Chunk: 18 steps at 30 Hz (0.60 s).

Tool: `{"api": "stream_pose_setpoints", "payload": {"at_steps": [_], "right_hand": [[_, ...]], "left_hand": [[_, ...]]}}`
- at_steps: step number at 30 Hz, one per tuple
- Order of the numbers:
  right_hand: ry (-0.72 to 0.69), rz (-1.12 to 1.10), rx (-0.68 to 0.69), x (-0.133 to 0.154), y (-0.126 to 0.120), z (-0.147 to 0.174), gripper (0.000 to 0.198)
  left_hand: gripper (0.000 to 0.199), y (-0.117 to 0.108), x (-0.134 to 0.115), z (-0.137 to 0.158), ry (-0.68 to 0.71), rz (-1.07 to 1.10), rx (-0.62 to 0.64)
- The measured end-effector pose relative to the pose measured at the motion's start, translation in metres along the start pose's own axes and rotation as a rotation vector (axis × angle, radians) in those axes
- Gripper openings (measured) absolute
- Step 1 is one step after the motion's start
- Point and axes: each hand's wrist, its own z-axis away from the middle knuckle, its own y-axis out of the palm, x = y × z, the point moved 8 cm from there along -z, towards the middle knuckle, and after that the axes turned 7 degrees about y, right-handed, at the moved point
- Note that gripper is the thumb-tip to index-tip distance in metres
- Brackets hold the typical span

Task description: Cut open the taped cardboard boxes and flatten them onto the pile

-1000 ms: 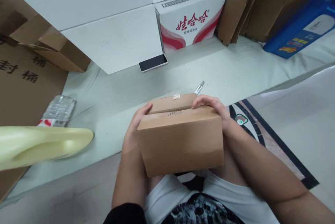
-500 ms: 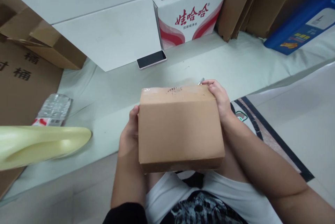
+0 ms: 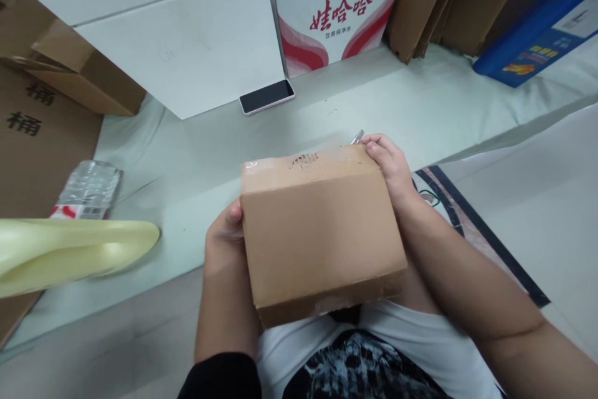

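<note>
A brown cardboard box (image 3: 322, 231) is held between my two hands above my lap, tilted with its left side nearer to me. My left hand (image 3: 227, 221) grips its left side; the thumb shows at the edge and the other fingers are hidden. My right hand (image 3: 387, 162) is closed around the far right corner, fingers bent over the top edge. Clear tape and smudged dark print are visible on the box's far face. A thin silvery tip (image 3: 357, 136) pokes out beside my right fingers; I cannot tell whether the hand holds it.
A phone (image 3: 267, 97) lies on the pale green cloth (image 3: 200, 156). Behind it stand white cartons (image 3: 187, 50), a red-and-white printed carton (image 3: 341, 19), folded cardboard (image 3: 420, 7) and a blue jug (image 3: 537, 44). At left are a pale yellow curved object (image 3: 79, 249) and a plastic bottle (image 3: 91, 184).
The box has turned slightly counterclockwise, its near edge now slanting up to the right. My left hand has shifted left and a little lower along its side. Both hands keep their grip.
</note>
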Motion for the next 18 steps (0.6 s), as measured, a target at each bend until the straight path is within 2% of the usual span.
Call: {"api": "stream_pose_setpoints", "payload": {"at_steps": [3, 5, 13, 18], "right_hand": [[-0.035, -0.011, -0.04, 0.002, -0.004, -0.001, 0.031], [-0.045, 0.012, -0.036, 0.002, -0.004, -0.002, 0.029], [-0.092, 0.077, -0.024, 0.0, -0.006, -0.003, 0.027], [-0.101, 0.112, 0.0, -0.004, -0.007, -0.003, 0.036]], "left_hand": [[0.062, 0.013, 0.003, 0.004, -0.067, 0.02, 0.051], [0.059, 0.015, 0.005, 0.005, -0.102, 0.061, 0.028], [0.061, 0.001, 0.01, -0.003, -0.167, 0.061, -0.027], [0.063, 0.0, 0.005, -0.006, -0.084, -0.04, -0.067]]}}
